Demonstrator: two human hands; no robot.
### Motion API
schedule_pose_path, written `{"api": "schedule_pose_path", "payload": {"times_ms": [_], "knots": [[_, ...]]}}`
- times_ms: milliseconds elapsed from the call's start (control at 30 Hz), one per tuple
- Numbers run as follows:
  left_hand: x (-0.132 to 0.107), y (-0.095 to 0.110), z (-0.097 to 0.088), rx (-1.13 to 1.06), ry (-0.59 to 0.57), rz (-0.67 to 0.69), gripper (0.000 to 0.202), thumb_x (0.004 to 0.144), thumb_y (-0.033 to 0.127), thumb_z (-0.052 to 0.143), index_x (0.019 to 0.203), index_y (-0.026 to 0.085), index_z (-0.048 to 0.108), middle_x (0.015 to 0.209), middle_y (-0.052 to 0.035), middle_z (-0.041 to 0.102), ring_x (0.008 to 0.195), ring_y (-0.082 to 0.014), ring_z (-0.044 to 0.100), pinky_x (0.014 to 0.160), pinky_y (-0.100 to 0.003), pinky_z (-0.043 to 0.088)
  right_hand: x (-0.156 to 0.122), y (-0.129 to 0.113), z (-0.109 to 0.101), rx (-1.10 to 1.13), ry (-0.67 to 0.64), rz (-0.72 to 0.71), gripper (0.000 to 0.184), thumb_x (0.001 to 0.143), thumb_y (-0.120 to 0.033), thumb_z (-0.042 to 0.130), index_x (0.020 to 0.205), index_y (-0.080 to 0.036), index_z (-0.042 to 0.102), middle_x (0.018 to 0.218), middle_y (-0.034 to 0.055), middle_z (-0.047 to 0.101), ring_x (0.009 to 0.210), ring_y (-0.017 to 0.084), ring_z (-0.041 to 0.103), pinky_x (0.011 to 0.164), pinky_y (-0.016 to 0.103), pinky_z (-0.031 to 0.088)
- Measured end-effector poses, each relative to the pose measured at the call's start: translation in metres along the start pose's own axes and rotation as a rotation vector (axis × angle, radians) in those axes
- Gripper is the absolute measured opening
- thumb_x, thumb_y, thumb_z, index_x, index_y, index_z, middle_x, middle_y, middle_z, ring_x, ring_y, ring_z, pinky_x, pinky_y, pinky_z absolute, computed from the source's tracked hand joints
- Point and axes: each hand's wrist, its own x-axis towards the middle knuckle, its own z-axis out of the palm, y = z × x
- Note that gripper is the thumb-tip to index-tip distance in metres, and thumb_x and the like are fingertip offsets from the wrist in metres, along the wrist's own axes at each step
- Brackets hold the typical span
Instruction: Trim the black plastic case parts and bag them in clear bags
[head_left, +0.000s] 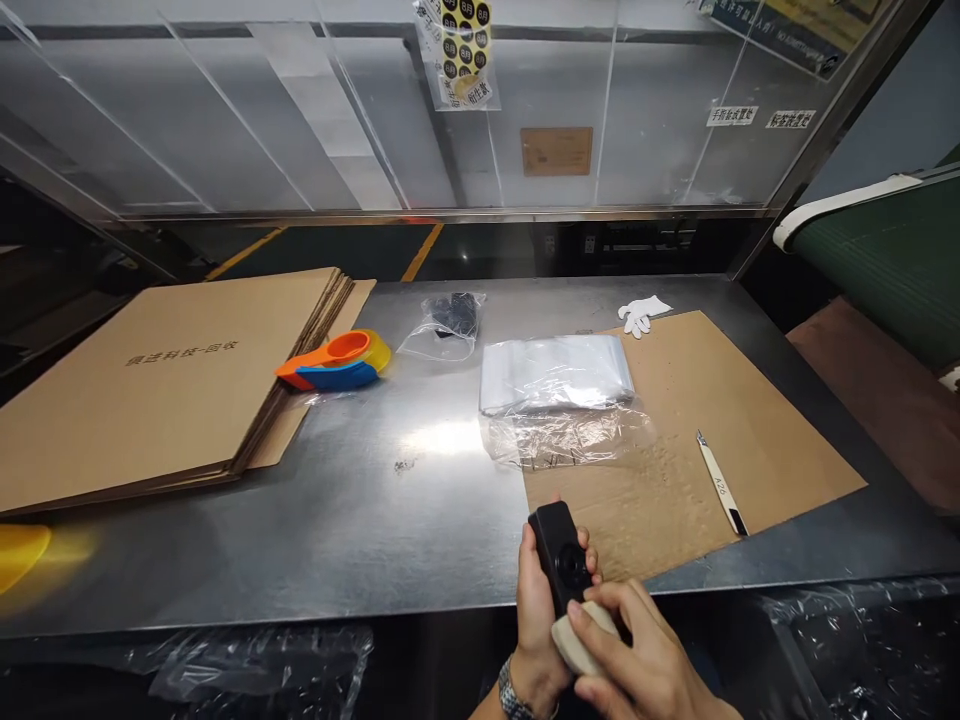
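My left hand (536, 620) is wrapped round a small black device (559, 555) with a round button, held upright over the near edge of the steel table (360, 520). My right hand (637, 660) pinches a pale beige pad (581, 635) against the lower end of the device. A watch shows on my left wrist. Just beyond the hands lies a flat cardboard sheet (750, 420) with a white utility knife (720, 485) on it.
A stack of clear plastic bags (555, 370) lies mid-table, and a bagged black item (446, 320) behind it. An orange-blue tape dispenser (337, 362) rests beside a pile of flattened cartons (150, 390) at left. A white glove (641, 313) lies far right. A clear panel backs the table.
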Motion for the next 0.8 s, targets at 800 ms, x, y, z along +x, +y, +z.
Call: {"api": "schedule_pose_path", "payload": {"times_ms": [800], "knots": [[-0.011,-0.004,-0.033,0.870,-0.206,0.509,0.067,0.069,0.048,0.063,0.127,0.021,0.041,0.095,-0.0056,0.058,0.084,-0.0174,0.052,0.080,-0.028,0.042,-0.006,0.113,-0.014,-0.355,0.185,0.646,0.039,0.087,-0.040,0.043,0.112,-0.015,0.057,0.094,0.0131,0.051,0.090,0.030,0.050,0.079,0.049,0.046]]}}
